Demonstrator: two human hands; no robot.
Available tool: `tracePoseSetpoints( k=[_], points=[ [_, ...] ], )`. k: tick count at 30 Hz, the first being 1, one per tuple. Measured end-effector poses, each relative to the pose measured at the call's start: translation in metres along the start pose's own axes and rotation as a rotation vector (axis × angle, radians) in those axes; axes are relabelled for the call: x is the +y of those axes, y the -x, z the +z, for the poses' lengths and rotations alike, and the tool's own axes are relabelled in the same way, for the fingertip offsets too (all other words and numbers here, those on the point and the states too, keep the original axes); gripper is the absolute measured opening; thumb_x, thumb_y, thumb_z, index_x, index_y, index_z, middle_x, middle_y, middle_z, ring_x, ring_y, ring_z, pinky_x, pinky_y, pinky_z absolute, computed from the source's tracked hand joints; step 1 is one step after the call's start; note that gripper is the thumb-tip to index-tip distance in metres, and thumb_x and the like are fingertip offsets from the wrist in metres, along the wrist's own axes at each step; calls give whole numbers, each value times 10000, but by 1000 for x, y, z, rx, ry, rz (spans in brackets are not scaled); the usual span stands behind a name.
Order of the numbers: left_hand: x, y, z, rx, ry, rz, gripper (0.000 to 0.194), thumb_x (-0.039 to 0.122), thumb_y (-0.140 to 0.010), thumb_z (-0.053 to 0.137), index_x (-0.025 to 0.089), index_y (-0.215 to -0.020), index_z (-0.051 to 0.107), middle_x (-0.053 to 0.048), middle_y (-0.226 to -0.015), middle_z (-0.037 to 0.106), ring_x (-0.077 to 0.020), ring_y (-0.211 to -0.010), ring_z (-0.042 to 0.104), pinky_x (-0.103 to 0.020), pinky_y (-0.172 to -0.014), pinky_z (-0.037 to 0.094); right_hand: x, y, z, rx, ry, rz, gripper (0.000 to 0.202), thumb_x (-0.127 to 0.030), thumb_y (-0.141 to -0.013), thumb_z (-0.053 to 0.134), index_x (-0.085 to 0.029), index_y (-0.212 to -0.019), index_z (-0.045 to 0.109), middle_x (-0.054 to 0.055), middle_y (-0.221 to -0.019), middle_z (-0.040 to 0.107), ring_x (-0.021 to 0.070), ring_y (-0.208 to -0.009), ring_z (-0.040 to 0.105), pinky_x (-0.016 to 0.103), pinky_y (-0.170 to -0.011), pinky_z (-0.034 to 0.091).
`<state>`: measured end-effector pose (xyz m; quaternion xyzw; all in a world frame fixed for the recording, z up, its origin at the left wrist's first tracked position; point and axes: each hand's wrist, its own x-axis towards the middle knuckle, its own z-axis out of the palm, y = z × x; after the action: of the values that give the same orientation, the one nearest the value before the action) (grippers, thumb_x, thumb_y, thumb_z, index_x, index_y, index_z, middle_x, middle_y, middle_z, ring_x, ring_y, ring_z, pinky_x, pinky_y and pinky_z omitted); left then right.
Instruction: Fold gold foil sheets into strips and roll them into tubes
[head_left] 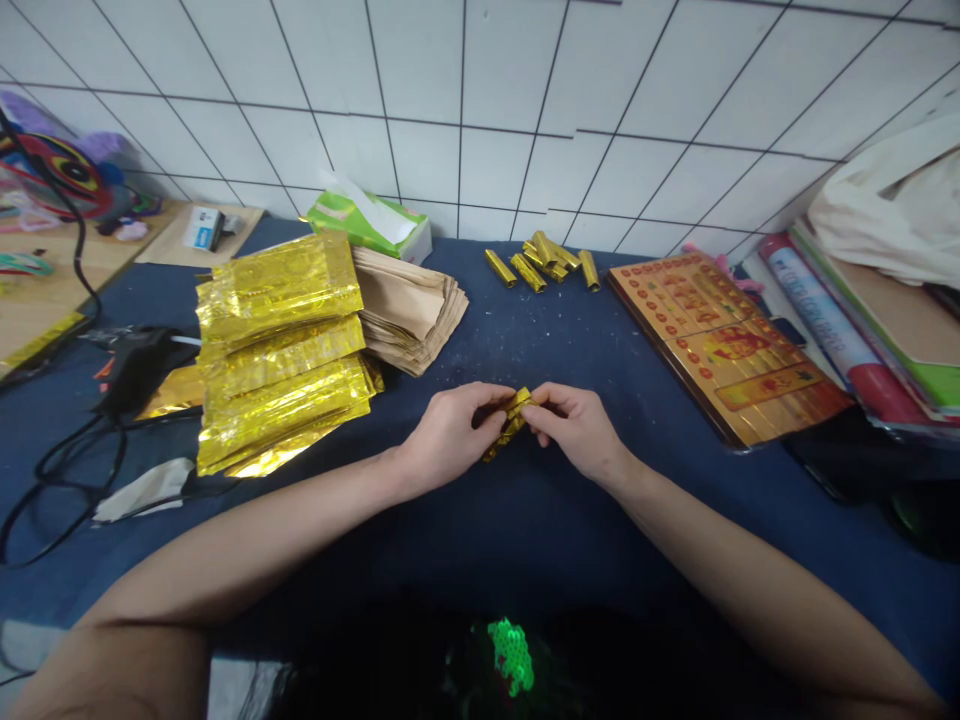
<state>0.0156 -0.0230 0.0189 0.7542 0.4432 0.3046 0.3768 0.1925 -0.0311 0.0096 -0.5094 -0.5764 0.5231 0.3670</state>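
Between my two hands is a small gold foil paper roll (517, 405), tilted with its upper end to the right. My left hand (454, 435) pinches it from the left, thumb and forefinger closed on it. The fingertips of my right hand (574, 425) are closed on its upper right end. Farther back on the blue tabletop lie several finished-looking gold rolls (551, 258) in a loose cluster. To the left is a fanned stack of gold foil sheets (281, 350), partly covering a stack of brown paper (409, 305).
A green tissue box (367, 220) stands by the tiled wall. At left lie a black glue gun (139, 365), its cable and a crumpled white piece (146, 490). An orange-gold printed pack (724, 345) and a red-and-blue tube (832, 320) lie at right.
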Motion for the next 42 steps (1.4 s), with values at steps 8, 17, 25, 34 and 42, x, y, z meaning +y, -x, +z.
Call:
tracePoseSetpoints(
  k=[8,17,25,34,42],
  points=[
    [3,0,-1,10,-79,10,230,164,-800,498,159,-979,643,-35,-865,685,-142,-772,627,-259,-714,484,-1,1,2,-71,79,-30,126,-267,-779,549,-171,-702,575,-45,-592,504,63,-468,461,207,-462,386],
    [-2,-2,-1,69,-97,-4,172,167,-796,521,175,-911,649,-19,-828,676,-129,-729,617,-246,-678,477,-2,5,0,-151,-21,-55,166,-320,-842,488,-170,-817,552,-15,-638,569,85,-519,550,233,-529,458],
    [-7,2,2,79,-213,128,175,171,-813,511,183,-937,635,-23,-818,639,-121,-734,602,-245,-687,482,1,5,6,-63,-40,10,163,-325,-800,565,-183,-777,488,-30,-583,598,105,-468,584,242,-484,473],
    [0,5,1,21,-236,207,221,230,-848,467,167,-997,619,-49,-827,624,-138,-756,592,-266,-697,488,-2,5,8,31,11,64,158,-301,-790,544,-159,-728,572,-30,-546,567,81,-414,534,209,-419,423],
    [4,2,-6,-58,-111,103,310,154,-764,500,155,-1060,592,-48,-872,655,-142,-766,621,-275,-718,506,2,-4,-2,132,-161,158,140,-270,-717,580,-166,-626,561,-69,-392,444,46,-324,336,185,-322,233]
  ],
)
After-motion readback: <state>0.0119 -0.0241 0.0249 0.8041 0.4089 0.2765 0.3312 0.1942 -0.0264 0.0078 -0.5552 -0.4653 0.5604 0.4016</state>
